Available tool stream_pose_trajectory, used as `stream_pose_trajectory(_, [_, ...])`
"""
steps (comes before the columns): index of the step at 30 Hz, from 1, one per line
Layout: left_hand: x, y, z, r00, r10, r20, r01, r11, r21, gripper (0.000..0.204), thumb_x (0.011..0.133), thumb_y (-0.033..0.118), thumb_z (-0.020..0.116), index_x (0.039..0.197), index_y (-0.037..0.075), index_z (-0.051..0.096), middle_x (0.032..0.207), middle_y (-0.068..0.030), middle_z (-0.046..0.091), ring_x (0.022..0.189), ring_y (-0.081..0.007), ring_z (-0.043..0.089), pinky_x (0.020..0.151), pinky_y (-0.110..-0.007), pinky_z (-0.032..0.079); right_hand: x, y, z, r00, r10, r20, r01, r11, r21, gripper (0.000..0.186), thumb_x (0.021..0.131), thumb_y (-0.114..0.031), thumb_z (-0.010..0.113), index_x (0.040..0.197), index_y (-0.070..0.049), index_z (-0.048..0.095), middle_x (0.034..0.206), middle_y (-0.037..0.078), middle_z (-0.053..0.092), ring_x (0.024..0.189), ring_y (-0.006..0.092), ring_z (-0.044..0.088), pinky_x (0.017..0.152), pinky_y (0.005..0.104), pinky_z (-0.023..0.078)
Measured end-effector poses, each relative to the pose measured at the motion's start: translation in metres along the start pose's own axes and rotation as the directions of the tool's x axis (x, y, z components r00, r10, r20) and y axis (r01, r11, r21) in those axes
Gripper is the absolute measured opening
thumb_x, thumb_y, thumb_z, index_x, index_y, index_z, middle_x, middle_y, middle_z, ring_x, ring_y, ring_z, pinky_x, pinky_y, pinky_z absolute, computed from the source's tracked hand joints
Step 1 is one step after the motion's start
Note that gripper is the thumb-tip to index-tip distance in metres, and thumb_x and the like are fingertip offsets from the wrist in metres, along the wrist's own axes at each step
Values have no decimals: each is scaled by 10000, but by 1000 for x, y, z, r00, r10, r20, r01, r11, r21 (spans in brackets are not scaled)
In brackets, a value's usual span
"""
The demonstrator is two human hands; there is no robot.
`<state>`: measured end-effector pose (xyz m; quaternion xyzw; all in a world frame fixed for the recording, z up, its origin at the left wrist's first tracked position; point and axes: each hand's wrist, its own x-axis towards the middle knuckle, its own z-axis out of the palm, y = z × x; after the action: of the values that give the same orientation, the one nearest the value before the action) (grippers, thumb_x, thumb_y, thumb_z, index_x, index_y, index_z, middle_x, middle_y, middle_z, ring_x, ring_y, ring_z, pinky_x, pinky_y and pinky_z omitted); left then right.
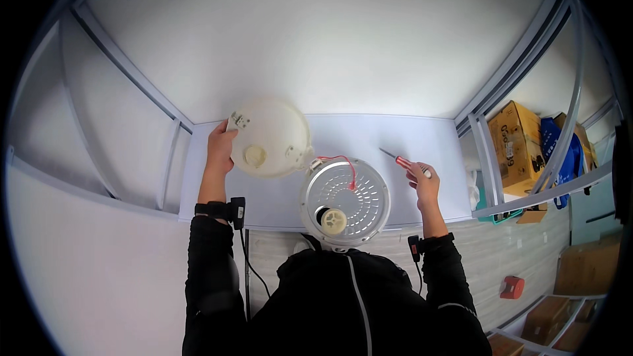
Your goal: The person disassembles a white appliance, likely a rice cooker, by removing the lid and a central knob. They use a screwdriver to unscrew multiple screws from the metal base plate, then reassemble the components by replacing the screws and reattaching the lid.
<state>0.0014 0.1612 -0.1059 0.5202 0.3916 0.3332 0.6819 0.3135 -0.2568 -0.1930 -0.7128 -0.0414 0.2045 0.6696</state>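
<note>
My left hand [219, 148] grips the left edge of a cream round plastic cover [270, 135], which has small fittings and a round yellowish part on it. My right hand [423, 183] is closed on a red-handled screwdriver [403, 163], its tip pointing up and left, off the metal. Between my hands, at the front edge of the white table [422, 138], sits a round silver appliance part [366, 194] with perforated slots, a cream round fitting [333, 221] over a dark opening, and a red wire [343, 158] near its hinge side.
Metal frames [501, 59] flank the table. At the right are cardboard boxes [513, 138], a blue bag [552, 158] and a teal bin [494, 217]. A red object [512, 287] lies on the floor, near more boxes [587, 267] at lower right.
</note>
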Motion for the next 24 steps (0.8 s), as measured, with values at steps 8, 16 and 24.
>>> stream_pose_trajectory(8, [9, -72, -32, 988, -120, -95, 93, 964, -248, 499, 994, 18, 508, 1487, -57, 487, 1363, -206, 649, 1203, -338, 680, 1018, -449, 571, 17, 77, -11, 993, -117, -33, 103, 954, -283, 429, 899, -259, 838, 1184, 6, 657, 1037, 72, 717, 912, 165, 668, 823, 306, 540])
stream_pose_trajectory(16, [8, -145, -67, 960, -195, -201, 115, 929, -353, 496, 998, 9, 477, 1491, -48, 469, 1394, -218, 624, 1232, -349, 663, 1043, -481, 556, 6, 91, -4, 962, -270, 29, 235, 775, -586, 430, 838, -264, 865, 1167, -40, 701, 1073, 134, 710, 981, 271, 691, 873, 393, 555])
stream_pose_trajectory(24, [-9, -171, -65, 975, -103, -198, 40, 953, -299, 465, 1002, 18, 481, 1463, -34, 485, 1374, -203, 636, 1217, -344, 666, 1043, -462, 554, -2, 80, 4, 956, -289, 58, 229, 605, -762, 448, 819, -281, 861, 1190, -81, 709, 1116, 177, 687, 1040, 352, 656, 914, 478, 535])
